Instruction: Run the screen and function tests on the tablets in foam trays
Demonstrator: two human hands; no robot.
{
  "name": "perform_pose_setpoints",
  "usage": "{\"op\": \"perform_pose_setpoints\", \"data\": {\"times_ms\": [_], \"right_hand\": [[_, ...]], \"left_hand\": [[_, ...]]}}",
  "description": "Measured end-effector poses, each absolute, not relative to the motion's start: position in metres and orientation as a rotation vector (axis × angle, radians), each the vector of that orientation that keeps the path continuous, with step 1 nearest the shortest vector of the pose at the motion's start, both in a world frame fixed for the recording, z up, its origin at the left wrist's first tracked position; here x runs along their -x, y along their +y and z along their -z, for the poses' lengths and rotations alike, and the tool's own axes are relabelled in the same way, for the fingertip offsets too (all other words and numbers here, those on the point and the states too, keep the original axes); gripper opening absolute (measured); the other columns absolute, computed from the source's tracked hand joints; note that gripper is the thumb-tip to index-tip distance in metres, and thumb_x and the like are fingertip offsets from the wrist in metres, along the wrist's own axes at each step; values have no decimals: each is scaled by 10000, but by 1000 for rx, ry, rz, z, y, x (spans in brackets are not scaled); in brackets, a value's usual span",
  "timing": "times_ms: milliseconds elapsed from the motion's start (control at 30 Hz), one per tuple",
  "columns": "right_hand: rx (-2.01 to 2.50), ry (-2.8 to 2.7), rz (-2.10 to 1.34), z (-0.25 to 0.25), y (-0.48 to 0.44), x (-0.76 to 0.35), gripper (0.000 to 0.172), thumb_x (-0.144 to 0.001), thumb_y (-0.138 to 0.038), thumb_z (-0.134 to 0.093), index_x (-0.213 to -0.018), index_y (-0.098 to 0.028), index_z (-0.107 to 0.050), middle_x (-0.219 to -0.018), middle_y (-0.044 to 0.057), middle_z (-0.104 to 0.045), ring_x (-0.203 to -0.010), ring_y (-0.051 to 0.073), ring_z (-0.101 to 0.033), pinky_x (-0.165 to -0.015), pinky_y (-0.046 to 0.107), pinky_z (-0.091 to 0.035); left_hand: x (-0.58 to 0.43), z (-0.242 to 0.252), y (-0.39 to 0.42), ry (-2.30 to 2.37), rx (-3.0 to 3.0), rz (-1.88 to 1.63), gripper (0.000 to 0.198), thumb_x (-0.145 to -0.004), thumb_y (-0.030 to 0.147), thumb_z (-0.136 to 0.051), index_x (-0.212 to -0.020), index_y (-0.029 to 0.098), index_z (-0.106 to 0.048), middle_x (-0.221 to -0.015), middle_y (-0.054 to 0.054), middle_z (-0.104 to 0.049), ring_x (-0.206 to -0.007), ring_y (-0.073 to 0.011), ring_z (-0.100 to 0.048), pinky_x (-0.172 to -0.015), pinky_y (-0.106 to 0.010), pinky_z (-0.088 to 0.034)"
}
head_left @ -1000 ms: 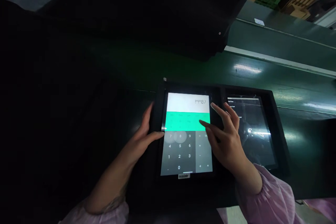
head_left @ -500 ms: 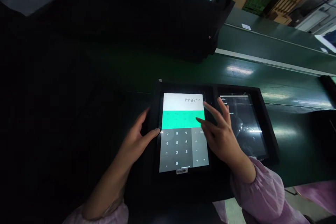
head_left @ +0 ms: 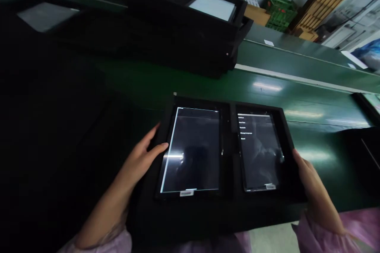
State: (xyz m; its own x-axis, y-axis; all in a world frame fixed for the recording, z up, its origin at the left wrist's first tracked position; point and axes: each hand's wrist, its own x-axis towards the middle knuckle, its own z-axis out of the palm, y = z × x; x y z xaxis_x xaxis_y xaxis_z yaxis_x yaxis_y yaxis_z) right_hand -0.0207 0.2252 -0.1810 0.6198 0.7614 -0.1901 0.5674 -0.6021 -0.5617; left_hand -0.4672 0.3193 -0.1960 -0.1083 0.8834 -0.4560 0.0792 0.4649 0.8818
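Observation:
A black tray (head_left: 232, 170) with two recesses lies in front of me and holds two tablets side by side. The left tablet (head_left: 194, 148) has a dark screen with a bright line along its left edge. On the right tablet (head_left: 263, 162) a short white text list shows at the upper left. My left hand (head_left: 139, 162) grips the tray's left side, thumb on the rim and fingers along the outside. At the tray's right side my right hand (head_left: 310, 176) has its thumb on the edge; its other fingers are hidden. Small white labels sit at both tablets' lower edges.
Beyond the tray runs a green work surface (head_left: 264, 97) with a pale strip (head_left: 285, 74). Stacked black trays (head_left: 204, 43) stand behind, a lit screen on top. Another dark tray with a grey panel (head_left: 47, 16) is at far left. Green crates (head_left: 280, 12) are at the back.
My right hand has left the left tablet's screen and moved to the tray's right side. That tablet's calculator display has given way to a dark screen. My left hand stays at the left edge.

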Motion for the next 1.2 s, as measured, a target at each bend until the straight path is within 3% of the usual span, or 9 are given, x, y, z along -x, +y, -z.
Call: {"op": "perform_pose_setpoints", "data": {"times_ms": [67, 133, 233, 300, 367, 533, 800, 967, 1200], "right_hand": [[2359, -1081, -560, 190, 218, 11, 811, -790, -915, -458, -811, -173, -784, -775, 133, -755, -876, 357, -736, -798, 452, -616], [2292, -1127, -481, 195, 218, 7, 820, -807, -896, -485, -1031, -175, -805, -1045, 160, -786, -1120, 396, -709, -982, 522, -591], [2042, -1457, -205, 193, 233, 19, 647, -956, -716, -525, -1318, -227, -745, -1498, 160, -614, -1508, 405, -452, -1244, 650, -377], [1842, -1747, -11, 190, 249, 34, 438, -1054, -514, -510, -1330, -272, -749, -1624, 129, -494, -1601, 401, -306, -1271, 711, -305], [1733, -1922, 90, 190, 263, 48, 367, -1083, -368, -490, -1320, -291, -759, -1684, 100, -422, -1630, 416, -235, -1265, 742, -302], [1651, -1961, 96, 197, 275, 57, 367, -1093, -337, -476, -1275, -253, -784, -1682, 100, -438, -1639, 450, -204, -1263, 772, -280], [1629, -1739, 44, 187, 271, 54, 376, -1108, -370, -447, -1219, -271, -792, -1504, 114, -636, -1487, 384, -482, -1156, 676, -465], [1601, -1747, 26, 184, 271, 57, 345, -1090, -345, -498, -1107, -272, -834, -1404, 89, -706, -1413, 351, -557, -1115, 627, -542], [1513, -1845, -31, 179, 271, 66, 336, -1066, -270, -530, -999, -285, -858, -1303, 77, -756, -1328, 304, -625, -1064, 556, -592]], "left_hand": [[454, 191, 320, 1554, -831, -897, 802, -788, 498, -805, -1529, 279, -591, -1488, -64, -701, -1410, -360, -623, -1212, -479, -490], [443, 183, 324, 1539, -819, -924, 738, -793, 505, -817, -1480, 308, -635, -1415, -43, -748, -1377, -349, -652, -1203, -472, -497], [432, 171, 337, 1549, -842, -903, 656, -758, 470, -848, -1383, 330, -707, -1307, -30, -797, -1335, -353, -681, -1195, -481, -499], [426, 165, 349, 1594, -884, -894, 613, -744, 411, -846, -1339, 315, -730, -1285, -32, -802, -1333, -352, -679, -1204, -485, -483], [423, 163, 360, 1616, -920, -901, 589, -743, 362, -825, -1319, 284, -730, -1268, -42, -803, -1322, -346, -681, -1204, -488, -474], [422, 171, 374, 1619, -907, -924, 584, -713, 329, -800, -1279, 228, -705, -1123, -60, -804, -1166, -325, -739, -1070, -462, -558], [425, 173, 374, 1647, -950, -876, 699, -727, 329, -844, -1388, 230, -640, -1244, -87, -769, -1222, -318, -716, -1084, -433, -545], [430, 180, 366, 1570, -791, -998, 663, -768, 373, -824, -1405, 273, -671, -1178, -43, -809, -1173, -281, -744, -993, -355, -594], [437, 192, 362, 1566, -774, -1029, 566, -781, 400, -820, -1334, 315, -731, -1202, -29, -814, -1200, -287, -739, -991, -354, -610]]}}
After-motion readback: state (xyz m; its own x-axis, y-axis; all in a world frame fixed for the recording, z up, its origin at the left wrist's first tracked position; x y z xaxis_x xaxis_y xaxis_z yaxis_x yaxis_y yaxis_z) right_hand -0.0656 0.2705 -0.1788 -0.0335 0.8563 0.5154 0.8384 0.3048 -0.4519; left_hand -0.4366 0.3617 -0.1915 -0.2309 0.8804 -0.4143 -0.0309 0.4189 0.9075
